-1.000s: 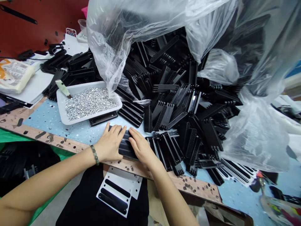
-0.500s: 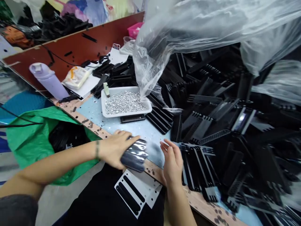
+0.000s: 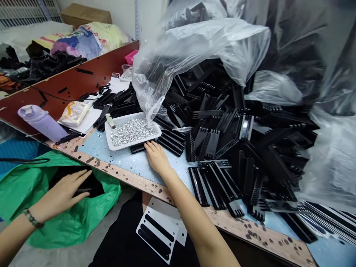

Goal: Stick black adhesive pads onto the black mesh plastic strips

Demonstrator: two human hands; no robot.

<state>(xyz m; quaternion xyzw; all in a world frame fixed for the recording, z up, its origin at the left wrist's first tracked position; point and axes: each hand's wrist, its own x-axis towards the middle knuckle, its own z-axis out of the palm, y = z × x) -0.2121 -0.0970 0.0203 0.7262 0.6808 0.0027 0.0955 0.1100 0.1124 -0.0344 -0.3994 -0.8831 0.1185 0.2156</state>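
Observation:
My left hand (image 3: 62,191) is over the mouth of a green bag (image 3: 72,231) at the lower left, fingers spread. Dark contents (image 3: 96,184) show inside the bag, and I cannot make out single pieces. My right hand (image 3: 156,156) reaches across the blue tabletop with its fingers stretched out. Its fingertips are at a flat black plastic piece (image 3: 137,150) beside the front rim of a white tray (image 3: 122,147). Small shiny metal bits (image 3: 130,131) fill that tray. White sheets with black strips (image 3: 155,231) lie on my lap.
Black slotted plastic parts (image 3: 214,142) are heaped on the right under clear plastic sheeting (image 3: 191,48). A row of black strips (image 3: 213,183) lies near the table edge. A purple bottle (image 3: 43,122) and a packet (image 3: 74,113) stand at the left, before a red-brown board (image 3: 97,76).
My left hand has moved left from the table edge to the bag, and the dark stack it held is gone from it. My right hand has reached forward and left to the tray. The view has shifted.

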